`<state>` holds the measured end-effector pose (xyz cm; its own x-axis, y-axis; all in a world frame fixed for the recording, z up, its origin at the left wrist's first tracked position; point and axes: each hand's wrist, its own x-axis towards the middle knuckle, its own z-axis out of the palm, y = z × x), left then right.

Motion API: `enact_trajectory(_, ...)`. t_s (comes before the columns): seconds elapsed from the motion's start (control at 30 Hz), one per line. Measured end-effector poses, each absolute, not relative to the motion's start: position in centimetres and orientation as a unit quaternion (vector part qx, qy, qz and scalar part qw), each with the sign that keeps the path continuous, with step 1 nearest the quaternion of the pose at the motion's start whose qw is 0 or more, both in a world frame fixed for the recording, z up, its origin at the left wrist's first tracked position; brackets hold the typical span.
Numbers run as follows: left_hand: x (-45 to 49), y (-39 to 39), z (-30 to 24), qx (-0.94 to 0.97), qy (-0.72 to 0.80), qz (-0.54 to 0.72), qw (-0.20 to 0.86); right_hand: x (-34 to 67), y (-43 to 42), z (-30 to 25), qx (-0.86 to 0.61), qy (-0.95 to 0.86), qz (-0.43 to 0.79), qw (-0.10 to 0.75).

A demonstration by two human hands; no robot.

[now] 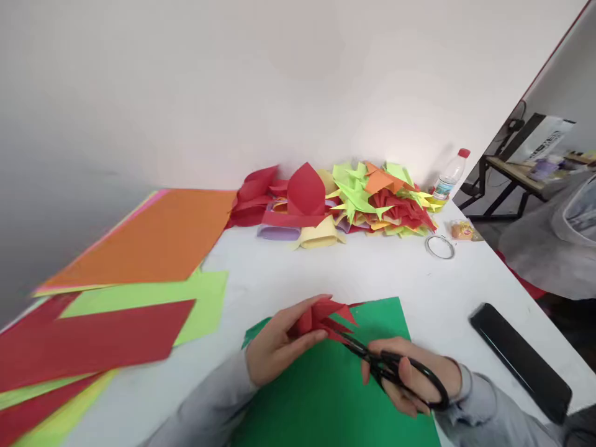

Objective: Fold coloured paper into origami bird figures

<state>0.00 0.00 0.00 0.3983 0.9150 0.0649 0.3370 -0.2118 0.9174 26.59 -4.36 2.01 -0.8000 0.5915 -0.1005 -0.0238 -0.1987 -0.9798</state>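
My left hand (284, 341) is closed on a folded piece of red paper (321, 313) with pointed, cut ends. In my right hand (414, 372) is a pair of black-handled scissors (384, 366), my fingers through the loops. The scissor blades reach left to the red paper, and their tips are hidden at its folds. Both hands are above a green sheet (339, 391) lying on the white table. I cannot tell whether the blades are cutting at this moment.
Orange sheets (153, 236), red sheets (102, 344) and light green sheets (209, 304) spread at left. Folded red paper shapes (306, 192) and a pile of cut paper (363, 192) line the wall. At right are a bottle (449, 177), tape roll (439, 247), snack packet (462, 230) and black phone (519, 360).
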Motion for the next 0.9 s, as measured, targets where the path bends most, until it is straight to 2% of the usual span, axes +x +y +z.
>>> enact_trajectory(0.9, 0.5, 0.0, 0.7, 0.697, 0.437, 0.34, 0.455, 26.4, -4.3, 3.2, -0.31, -0.585, 0.73, 0.168)
